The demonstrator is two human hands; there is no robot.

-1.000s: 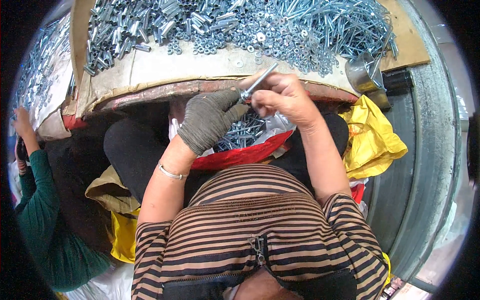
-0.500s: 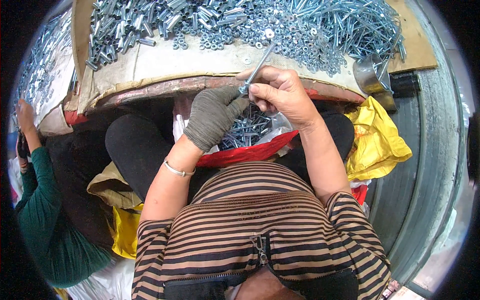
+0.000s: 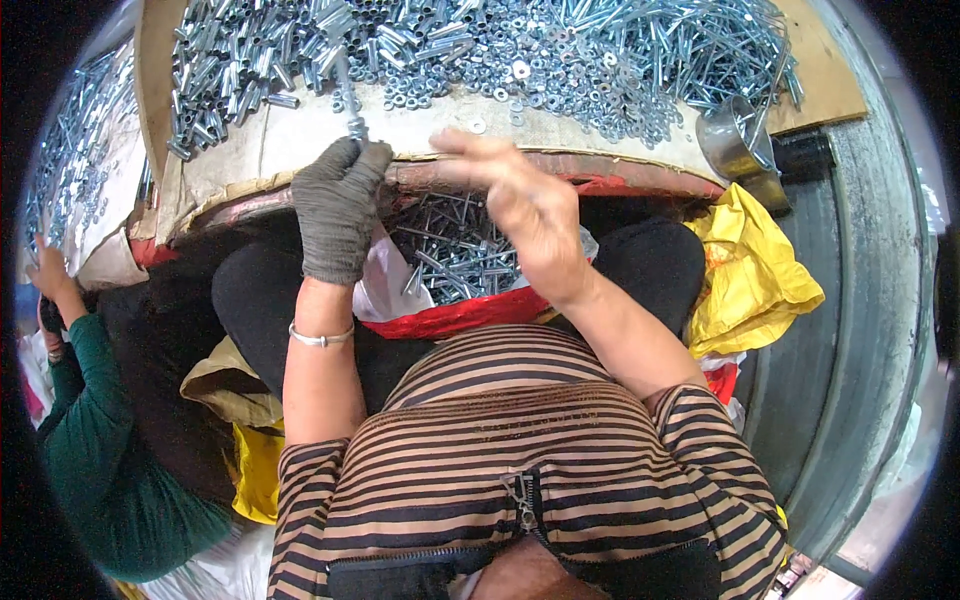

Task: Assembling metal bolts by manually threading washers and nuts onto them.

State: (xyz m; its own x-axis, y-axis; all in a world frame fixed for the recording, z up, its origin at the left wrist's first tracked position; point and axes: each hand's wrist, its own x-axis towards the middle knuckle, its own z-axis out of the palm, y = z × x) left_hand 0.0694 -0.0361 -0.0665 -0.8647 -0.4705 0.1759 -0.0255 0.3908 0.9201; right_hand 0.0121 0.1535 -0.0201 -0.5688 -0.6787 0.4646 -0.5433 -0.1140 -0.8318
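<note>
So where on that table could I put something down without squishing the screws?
A bare strip of table runs along its near edge, between the gloved left hand and the metal cup. Another bare patch lies at the far right corner. The far half is crowded with sleeves, nuts and bolts.

Board (image 3: 560, 135): ahead of the lap, edge just beyond both hands.
Sleeves (image 3: 230, 60): heaped on the board's left part.
Nuts and washers (image 3: 480, 50): heaped mid-board, right of the sleeves.
Long bolts (image 3: 680, 50): heaped on the board's right part.
Metal cup (image 3: 735, 145): at the board's right edge, beside the long bolts.
Bag of bolts (image 3: 455, 250): in the lap, below the board edge, between the forearms.
Left hand (image 3: 335, 205): at the board edge, closed round a bolt (image 3: 348, 95) pointing up over the sleeves.
Right hand (image 3: 520, 200): right of the left hand, over the bag.
Another person's arm (image 3: 85, 400): far left, beside a second heap (image 3: 70, 160).
</note>
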